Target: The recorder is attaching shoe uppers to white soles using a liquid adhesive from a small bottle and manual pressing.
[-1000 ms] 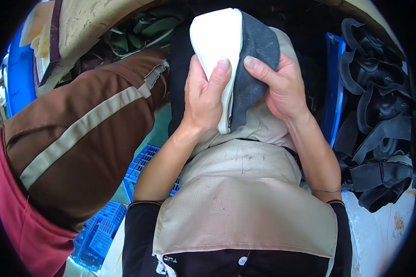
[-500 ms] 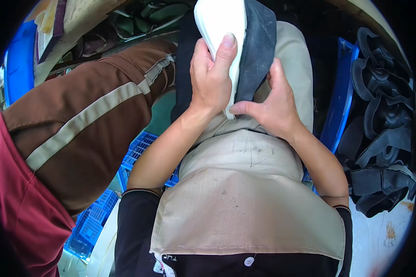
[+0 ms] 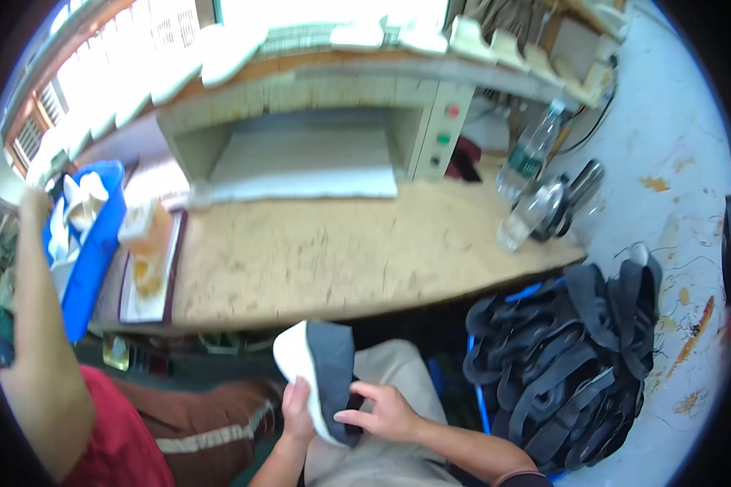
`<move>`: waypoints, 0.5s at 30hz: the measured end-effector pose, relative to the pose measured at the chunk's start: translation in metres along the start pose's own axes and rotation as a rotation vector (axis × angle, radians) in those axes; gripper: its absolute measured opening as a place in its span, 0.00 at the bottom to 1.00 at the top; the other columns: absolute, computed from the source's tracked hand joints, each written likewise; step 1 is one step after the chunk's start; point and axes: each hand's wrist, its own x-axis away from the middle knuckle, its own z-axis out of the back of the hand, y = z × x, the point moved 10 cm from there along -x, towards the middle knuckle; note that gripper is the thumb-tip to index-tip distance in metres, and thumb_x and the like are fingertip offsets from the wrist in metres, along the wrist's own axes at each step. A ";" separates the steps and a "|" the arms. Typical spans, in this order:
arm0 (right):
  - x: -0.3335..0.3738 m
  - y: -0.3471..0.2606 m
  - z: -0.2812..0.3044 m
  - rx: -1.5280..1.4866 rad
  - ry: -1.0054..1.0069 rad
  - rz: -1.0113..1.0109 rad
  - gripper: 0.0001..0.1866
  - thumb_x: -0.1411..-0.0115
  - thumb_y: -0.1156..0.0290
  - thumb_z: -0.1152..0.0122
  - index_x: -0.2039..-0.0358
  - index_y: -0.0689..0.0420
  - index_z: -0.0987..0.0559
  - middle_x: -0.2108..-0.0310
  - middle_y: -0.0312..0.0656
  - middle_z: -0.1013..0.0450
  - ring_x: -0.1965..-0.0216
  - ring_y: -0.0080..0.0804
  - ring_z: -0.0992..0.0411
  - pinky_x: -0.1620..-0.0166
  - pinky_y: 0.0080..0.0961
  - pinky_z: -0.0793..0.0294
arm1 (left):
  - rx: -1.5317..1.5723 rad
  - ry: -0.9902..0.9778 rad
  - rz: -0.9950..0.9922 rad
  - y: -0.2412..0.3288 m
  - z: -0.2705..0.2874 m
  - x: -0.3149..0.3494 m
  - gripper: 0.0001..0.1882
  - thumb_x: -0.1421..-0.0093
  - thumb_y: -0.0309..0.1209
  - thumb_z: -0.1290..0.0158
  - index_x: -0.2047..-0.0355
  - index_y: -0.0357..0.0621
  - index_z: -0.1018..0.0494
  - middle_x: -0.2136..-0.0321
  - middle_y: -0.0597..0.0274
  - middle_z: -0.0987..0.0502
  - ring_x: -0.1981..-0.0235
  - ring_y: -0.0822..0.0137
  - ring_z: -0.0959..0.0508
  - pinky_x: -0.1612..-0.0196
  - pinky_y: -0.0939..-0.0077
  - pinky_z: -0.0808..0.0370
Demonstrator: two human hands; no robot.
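Note:
A shoe (image 3: 330,365) with a white sole and a dark grey upper is held above my lap, close to the front edge of the workbench. My left hand (image 3: 297,412) grips the white sole side, its thumb lying along the sole. On the other side, my right hand (image 3: 386,412) is closed on the dark upper near the lower end, thumb and forefinger curled at its edge. The opening of the shoe and some of my fingers are hidden behind it.
A heating box (image 3: 443,122) with coloured buttons stands on the bench (image 3: 317,268). Plastic bottles (image 3: 530,150) lie to its right. A bin of black uppers (image 3: 568,357) is at my right. A co-worker's arm (image 3: 45,325) reaches toward a blue tray (image 3: 97,252) holding white pieces.
My view has lifted from my lap to the bench, so the shoe and both hands appear lower. Both hands still hold the shoe. A co-worker's arm has come into view at left.

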 end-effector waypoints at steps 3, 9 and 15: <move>0.040 -0.117 0.067 0.148 0.440 0.470 0.24 0.46 0.76 0.29 0.47 0.64 0.22 0.59 0.47 0.19 0.61 0.37 0.22 0.52 0.27 0.23 | 0.141 -0.287 -0.116 0.064 -0.100 0.014 0.37 0.33 0.53 0.52 0.34 0.37 0.38 0.44 0.51 0.24 0.49 0.60 0.20 0.47 0.68 0.23; 0.078 -0.218 0.036 0.286 0.559 0.683 0.29 0.48 0.81 0.37 0.43 0.65 0.24 0.52 0.50 0.21 0.57 0.44 0.21 0.52 0.29 0.22 | 0.187 -0.440 -0.025 0.083 -0.101 0.050 0.47 0.39 0.43 0.36 0.28 0.43 0.49 0.38 0.49 0.30 0.44 0.59 0.24 0.44 0.70 0.26; 0.059 -0.193 0.000 0.622 0.578 0.531 0.32 0.52 0.84 0.42 0.42 0.66 0.26 0.48 0.52 0.22 0.55 0.46 0.20 0.52 0.31 0.21 | -0.565 -0.406 -0.398 0.109 -0.091 0.077 0.65 0.52 0.28 0.30 0.25 0.47 0.65 0.32 0.39 0.42 0.36 0.50 0.32 0.37 0.64 0.33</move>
